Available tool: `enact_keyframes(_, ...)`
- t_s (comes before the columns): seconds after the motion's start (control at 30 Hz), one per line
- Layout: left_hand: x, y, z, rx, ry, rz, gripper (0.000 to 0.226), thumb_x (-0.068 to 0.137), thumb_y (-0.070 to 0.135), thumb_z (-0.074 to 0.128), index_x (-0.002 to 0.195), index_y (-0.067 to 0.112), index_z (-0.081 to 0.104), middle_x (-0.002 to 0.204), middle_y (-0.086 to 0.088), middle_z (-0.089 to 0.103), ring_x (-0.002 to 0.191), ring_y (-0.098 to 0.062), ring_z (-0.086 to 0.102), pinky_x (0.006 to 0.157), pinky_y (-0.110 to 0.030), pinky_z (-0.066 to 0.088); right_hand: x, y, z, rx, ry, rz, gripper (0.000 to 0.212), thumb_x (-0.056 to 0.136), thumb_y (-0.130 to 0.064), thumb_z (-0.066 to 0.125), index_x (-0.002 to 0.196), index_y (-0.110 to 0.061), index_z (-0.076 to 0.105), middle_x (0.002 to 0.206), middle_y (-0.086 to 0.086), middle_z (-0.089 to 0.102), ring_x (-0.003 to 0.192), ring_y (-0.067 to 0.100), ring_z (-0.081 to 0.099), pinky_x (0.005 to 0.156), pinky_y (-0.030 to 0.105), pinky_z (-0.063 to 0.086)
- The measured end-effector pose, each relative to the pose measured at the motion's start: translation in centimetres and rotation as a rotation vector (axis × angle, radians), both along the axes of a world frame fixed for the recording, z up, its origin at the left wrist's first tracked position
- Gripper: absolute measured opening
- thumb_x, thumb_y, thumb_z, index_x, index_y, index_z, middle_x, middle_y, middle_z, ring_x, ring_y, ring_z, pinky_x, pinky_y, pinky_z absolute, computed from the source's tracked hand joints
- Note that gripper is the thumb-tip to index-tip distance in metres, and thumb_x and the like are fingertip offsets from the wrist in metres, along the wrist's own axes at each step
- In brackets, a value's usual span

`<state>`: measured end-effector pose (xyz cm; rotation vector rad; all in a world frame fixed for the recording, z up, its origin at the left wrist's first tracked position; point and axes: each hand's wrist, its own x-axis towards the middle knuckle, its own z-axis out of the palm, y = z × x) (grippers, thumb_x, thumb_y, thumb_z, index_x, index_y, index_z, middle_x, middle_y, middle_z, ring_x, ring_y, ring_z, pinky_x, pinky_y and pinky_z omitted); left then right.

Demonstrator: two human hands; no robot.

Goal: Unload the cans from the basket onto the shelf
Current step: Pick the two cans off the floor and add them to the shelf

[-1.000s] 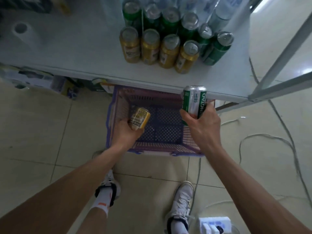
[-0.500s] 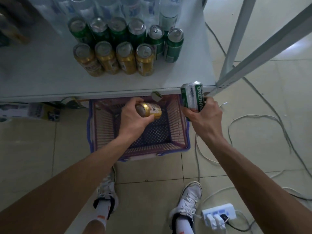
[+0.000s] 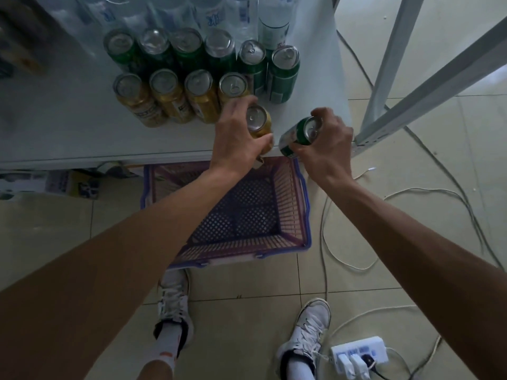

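The left hand (image 3: 236,138) is closed around a gold can (image 3: 259,123), holding it over the near right part of the shelf (image 3: 68,127), just in front of the right end of the row of gold cans (image 3: 178,97). The can's top faces up and it looks close to upright; whether its base touches the shelf cannot be told, since the hand covers the lower part. The right hand (image 3: 326,149) grips a green can (image 3: 300,137) from its right side, tilted so its top points up and to the right, over the near edge of the shelf and just right of the gold can. The two held cans are close together but apart.

On the shelf stand four gold cans in the near row and six green cans (image 3: 203,56) in the row behind, the rightmost two reaching a little nearer. Clear water bottles (image 3: 208,15) stand at the far side.

Below the shelf edge, on the tiled floor (image 3: 55,237), sits a purple basket (image 3: 303,215) with a mesh bottom; no cans show inside it, though the left arm covers part of it. White cables (image 3: 326,231) trail across the floor to the right, and a white power strip (image 3: 359,351) lies near the right shoe (image 3: 310,330). A white metal frame (image 3: 411,83) rises at the right.
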<state>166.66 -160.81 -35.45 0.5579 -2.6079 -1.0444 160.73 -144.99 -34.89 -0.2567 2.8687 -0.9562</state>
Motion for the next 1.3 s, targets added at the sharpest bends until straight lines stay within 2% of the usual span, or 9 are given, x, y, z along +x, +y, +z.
enact_keyframes(0.1, -1.7, -0.1, 0.1, -0.061, -0.014, -0.021, 0.073, 0.07, 0.028, 0.089, 0.134, 0.015, 0.055, 0.131, -0.004, 0.06, 0.121, -0.018, 0.057, 0.104, -0.04, 0.045, -0.9, -1.2, -0.1, 0.004, 0.022, 0.027, 0.067, 0.077, -0.021, 0.084, 0.137, -0.012, 0.056, 0.126, 0.012, 0.061, 0.116, 0.031, 0.052, 0.098, 0.04, 0.051)
enact_keyframes(0.23, -3.1, -0.3, -0.8, -0.27, -0.074, -0.1, 0.072, 0.075, 0.039, 0.084, 0.137, 0.021, 0.053, 0.139, 0.004, 0.06, 0.125, -0.015, 0.056, 0.1, -0.039, 0.035, -1.8, -2.3, -0.3, 0.017, 0.057, 0.035, 0.066, 0.079, -0.019, 0.084, 0.138, -0.013, 0.056, 0.128, 0.01, 0.06, 0.117, 0.03, 0.051, 0.098, 0.035, 0.049)
enact_keyframes(0.37, -4.1, -0.9, -0.9, -0.527, -0.101, -0.115, 0.068, 0.076, 0.05, 0.079, 0.133, 0.022, 0.055, 0.129, 0.006, 0.065, 0.126, -0.021, 0.05, 0.097, -0.044, 0.032, -2.4, -2.4, -0.8, 0.027, 0.083, 0.04, 0.066, 0.078, -0.019, 0.084, 0.138, -0.014, 0.056, 0.129, 0.009, 0.06, 0.117, 0.029, 0.05, 0.098, 0.034, 0.049)
enact_keyframes(0.47, -4.9, -1.4, -0.8, -0.624, -0.126, -0.129, 0.067, 0.077, 0.052, 0.077, 0.133, 0.023, 0.055, 0.128, 0.007, 0.066, 0.128, -0.024, 0.046, 0.097, -0.045, 0.031, -2.8, -2.8, -1.3, 0.036, 0.105, 0.051, 0.066, 0.077, -0.015, 0.084, 0.137, -0.016, 0.056, 0.129, 0.008, 0.06, 0.117, 0.028, 0.05, 0.097, 0.032, 0.048)
enact_keyframes(0.67, -6.3, -0.9, -1.6, -0.567, -0.132, -0.098, 0.068, 0.082, 0.036, 0.077, 0.141, 0.022, 0.048, 0.143, 0.006, 0.054, 0.141, -0.022, 0.038, 0.11, -0.044, 0.029, -4.3, -3.8, -1.6, 0.041, 0.158, 0.119, 0.065, 0.079, -0.008, 0.079, 0.138, -0.017, 0.055, 0.133, 0.008, 0.058, 0.118, 0.028, 0.052, 0.1, 0.033, 0.048)
enact_keyframes(0.87, -7.1, -0.4, -2.9, -0.543, -0.079, -0.074, 0.071, 0.086, 0.031, 0.075, 0.146, 0.012, 0.041, 0.147, -0.006, 0.048, 0.14, -0.023, 0.04, 0.115, -0.036, 0.031, -6.0, -3.4, -1.7, 0.013, 0.127, 0.154, 0.072, 0.079, -0.002, 0.08, 0.142, -0.015, 0.046, 0.135, 0.013, 0.052, 0.115, 0.018, 0.051, 0.09, 0.018, 0.04)
enact_keyframes(1.0, -7.9, -1.0, -3.1, -0.553, -0.058, -0.084, 0.072, 0.085, 0.043, 0.072, 0.144, 0.014, 0.043, 0.142, -0.004, 0.05, 0.137, -0.024, 0.042, 0.112, -0.037, 0.031, -6.9, -3.5, -2.1, 0.003, 0.117, 0.111, 0.071, 0.079, -0.013, 0.083, 0.139, -0.012, 0.044, 0.129, 0.012, 0.055, 0.107, 0.014, 0.048, 0.092, 0.023, 0.045)
enact_keyframes(1.13, -7.2, -1.5, -3.8, -0.51, -0.032, -0.064, 0.082, 0.083, 0.047, 0.074, 0.149, 0.014, 0.037, 0.149, -0.005, 0.045, 0.141, -0.023, 0.038, 0.118, -0.036, 0.027, -7.0, -3.8, -3.5, -0.092, -0.062, -0.071, 0.071, 0.075, -0.033, 0.088, 0.129, -0.013, 0.048, 0.121, 0.006, 0.063, 0.107, 0.02, 0.06, 0.095, 0.031, 0.052)
enact_keyframes(1.3, -5.6, -2.8, -4.1, -0.515, -0.022, -0.021, 0.077, 0.085, 0.045, 0.071, 0.149, 0.017, 0.04, 0.152, -0.001, 0.044, 0.147, -0.02, 0.031, 0.12, -0.037, 0.023, -5.0, -3.6, -6.7, -0.109, -0.229, -0.129, 0.074, 0.081, -0.041, 0.082, 0.139, -0.013, 0.046, 0.129, 0.009, 0.063, 0.116, 0.026, 0.06, 0.1, 0.036, 0.051)
